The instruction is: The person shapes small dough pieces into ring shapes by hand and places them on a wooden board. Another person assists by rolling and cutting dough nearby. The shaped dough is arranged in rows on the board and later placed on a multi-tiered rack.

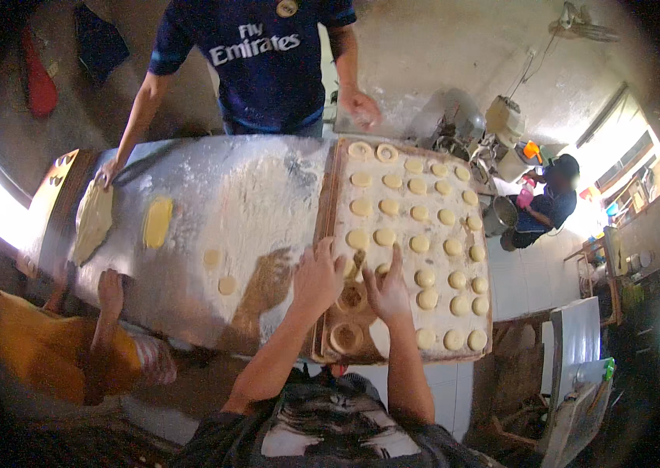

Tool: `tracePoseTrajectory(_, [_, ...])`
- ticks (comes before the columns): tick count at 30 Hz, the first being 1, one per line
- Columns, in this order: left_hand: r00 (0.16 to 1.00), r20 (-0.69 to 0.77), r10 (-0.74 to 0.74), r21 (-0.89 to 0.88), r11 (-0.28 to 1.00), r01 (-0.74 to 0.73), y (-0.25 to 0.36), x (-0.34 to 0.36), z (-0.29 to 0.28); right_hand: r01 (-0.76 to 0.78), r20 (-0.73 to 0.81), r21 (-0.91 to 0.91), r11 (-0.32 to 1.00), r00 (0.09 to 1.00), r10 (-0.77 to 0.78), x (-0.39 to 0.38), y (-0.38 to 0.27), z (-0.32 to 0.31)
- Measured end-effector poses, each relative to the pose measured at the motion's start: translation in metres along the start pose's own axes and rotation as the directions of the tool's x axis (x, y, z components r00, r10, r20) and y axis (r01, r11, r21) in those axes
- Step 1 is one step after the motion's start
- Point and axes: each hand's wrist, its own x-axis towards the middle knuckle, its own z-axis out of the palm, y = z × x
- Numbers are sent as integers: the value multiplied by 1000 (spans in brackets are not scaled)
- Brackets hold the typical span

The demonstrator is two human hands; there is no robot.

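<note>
My left hand [318, 277] is over the left rim of a flour-dusted wooden tray [443, 306], fingers loosely spread. My right hand [388, 292] has fingers apart among pale dough rounds [420, 244], one partly hidden beneath it; whether it touches one I cannot tell. Rows of these rounds cover much of the tray. Round ring-like pieces [347, 338] lie at its near left, and two more [360, 152] at its far left. Left of the tray is a floured metal worktop [260, 203] with a yellow slab [157, 222] and two small flat discs [227, 285].
A co-worker in dark blue [267, 93] stands opposite, one hand on a dough sheet [92, 222]. A person in yellow [65, 343] is at lower left. Another [552, 203] is at right beside a metal pot [499, 214]. Boards and wooden frames [572, 343] stand at lower right.
</note>
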Motion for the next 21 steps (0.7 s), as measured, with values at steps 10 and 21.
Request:
tracePoseTrajectory(10, [957,227,179,49,980,-195,-25,-17,11,83,108,-277,957,993,-54,-15,22,20])
tracePoseTrajectory(21, [856,290,428,202,847,-492,-40,45,66,-74,-49,-500,863,997,58,44,83,17])
